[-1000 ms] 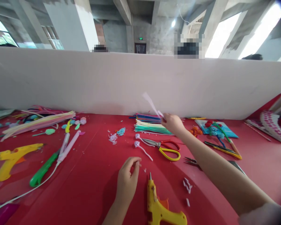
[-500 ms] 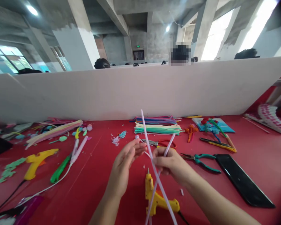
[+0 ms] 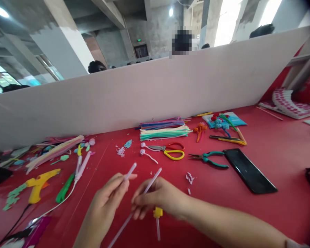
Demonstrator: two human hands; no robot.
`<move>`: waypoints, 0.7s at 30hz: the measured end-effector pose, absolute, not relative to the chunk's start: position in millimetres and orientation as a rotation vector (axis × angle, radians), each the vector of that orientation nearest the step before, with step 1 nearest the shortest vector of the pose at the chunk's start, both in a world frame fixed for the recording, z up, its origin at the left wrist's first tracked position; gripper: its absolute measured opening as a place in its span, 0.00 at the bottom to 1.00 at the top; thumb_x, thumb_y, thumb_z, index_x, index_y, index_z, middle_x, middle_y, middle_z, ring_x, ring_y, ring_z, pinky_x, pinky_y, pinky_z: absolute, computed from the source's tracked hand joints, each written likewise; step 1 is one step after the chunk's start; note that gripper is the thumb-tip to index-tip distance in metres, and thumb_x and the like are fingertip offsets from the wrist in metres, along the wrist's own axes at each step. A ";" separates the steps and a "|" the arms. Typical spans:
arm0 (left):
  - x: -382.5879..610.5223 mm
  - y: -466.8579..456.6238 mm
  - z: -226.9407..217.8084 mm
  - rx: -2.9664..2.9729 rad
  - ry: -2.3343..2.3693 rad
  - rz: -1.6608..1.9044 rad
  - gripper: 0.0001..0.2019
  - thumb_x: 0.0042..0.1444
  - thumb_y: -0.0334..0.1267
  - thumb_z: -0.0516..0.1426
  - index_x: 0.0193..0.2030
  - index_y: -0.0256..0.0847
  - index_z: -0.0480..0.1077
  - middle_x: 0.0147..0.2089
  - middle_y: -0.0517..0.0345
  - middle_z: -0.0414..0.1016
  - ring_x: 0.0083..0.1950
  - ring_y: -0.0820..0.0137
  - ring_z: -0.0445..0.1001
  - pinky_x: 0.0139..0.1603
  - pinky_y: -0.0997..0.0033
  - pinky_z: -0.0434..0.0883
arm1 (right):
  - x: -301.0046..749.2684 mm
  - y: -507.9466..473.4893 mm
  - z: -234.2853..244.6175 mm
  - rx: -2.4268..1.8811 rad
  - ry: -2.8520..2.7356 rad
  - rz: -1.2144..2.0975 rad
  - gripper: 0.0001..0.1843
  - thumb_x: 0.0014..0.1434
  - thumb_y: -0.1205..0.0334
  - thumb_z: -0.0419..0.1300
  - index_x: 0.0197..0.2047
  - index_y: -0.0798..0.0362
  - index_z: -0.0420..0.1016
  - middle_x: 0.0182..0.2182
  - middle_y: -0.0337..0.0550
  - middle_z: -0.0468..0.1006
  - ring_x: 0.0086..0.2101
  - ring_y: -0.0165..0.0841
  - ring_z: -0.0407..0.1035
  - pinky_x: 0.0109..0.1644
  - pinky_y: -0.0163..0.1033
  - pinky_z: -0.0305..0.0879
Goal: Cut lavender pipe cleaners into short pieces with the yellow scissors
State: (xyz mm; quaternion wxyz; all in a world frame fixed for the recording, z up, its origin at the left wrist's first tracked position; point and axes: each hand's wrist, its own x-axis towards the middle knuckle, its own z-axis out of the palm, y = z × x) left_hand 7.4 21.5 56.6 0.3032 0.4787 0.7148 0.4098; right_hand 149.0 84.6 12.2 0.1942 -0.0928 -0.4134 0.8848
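A pale lilac pipe cleaner (image 3: 130,171) is pinched between the thumb and fingers of my left hand (image 3: 107,198), its tip pointing up. My right hand (image 3: 161,198) grips a second lilac pipe cleaner (image 3: 153,179), which runs slanting down through the fingers toward the bottom edge. The two hands are close together but apart. Beneath my right hand lies a yellow glue gun (image 3: 158,212), mostly hidden, with a clear glue stick (image 3: 158,229) poking out of it. Small lilac cut pieces (image 3: 189,178) lie just beyond my right wrist.
Ahead lie scissors (image 3: 170,151), two small lilac curled stems (image 3: 148,155), pliers (image 3: 208,159), a black phone (image 3: 250,170) and bundled pipe cleaners (image 3: 165,132). On the left are another yellow glue gun (image 3: 38,184) and a pink-and-green hot tool (image 3: 74,177). A white partition (image 3: 155,93) bounds the table.
My left hand, empty and spread before, now holds one pipe cleaner. The two crossed pipe cleaners at my right hand are separated, and both hands are lower. The view has tilted and shifted.
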 end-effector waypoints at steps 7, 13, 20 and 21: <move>24.3 8.8 32.6 1.400 1.840 0.985 0.08 0.46 0.39 0.54 0.34 0.43 0.69 0.37 0.57 0.63 0.36 0.69 0.66 0.29 0.79 0.65 | 135.5 72.7 -7.6 -0.231 -1.164 2.488 0.12 0.42 0.61 0.59 0.31 0.60 0.68 0.21 0.37 0.69 0.24 0.26 0.67 0.32 0.35 0.64; 22.4 31.0 32.7 1.129 1.760 1.222 0.08 0.49 0.40 0.51 0.29 0.39 0.67 0.34 0.59 0.67 0.41 0.71 0.65 0.40 0.78 0.61 | 146.7 98.8 -5.8 -0.665 -1.470 2.080 0.14 0.43 0.62 0.57 0.36 0.54 0.64 0.24 0.36 0.67 0.20 0.22 0.62 0.19 0.27 0.58; 34.1 33.1 25.8 0.822 1.313 0.894 0.11 0.52 0.43 0.47 0.31 0.36 0.63 0.25 0.59 0.64 0.16 0.83 0.54 0.14 0.81 0.46 | 175.5 118.2 -2.0 -0.664 -1.522 1.947 0.11 0.48 0.57 0.54 0.33 0.55 0.67 0.21 0.35 0.67 0.19 0.22 0.60 0.23 0.29 0.59; 37.9 32.8 23.2 0.822 1.317 0.872 0.12 0.52 0.43 0.47 0.32 0.36 0.63 0.24 0.59 0.63 0.16 0.84 0.52 0.14 0.81 0.45 | 178.2 117.1 -4.5 -0.656 -1.514 1.973 0.12 0.48 0.56 0.54 0.31 0.56 0.67 0.20 0.35 0.67 0.20 0.23 0.61 0.24 0.30 0.59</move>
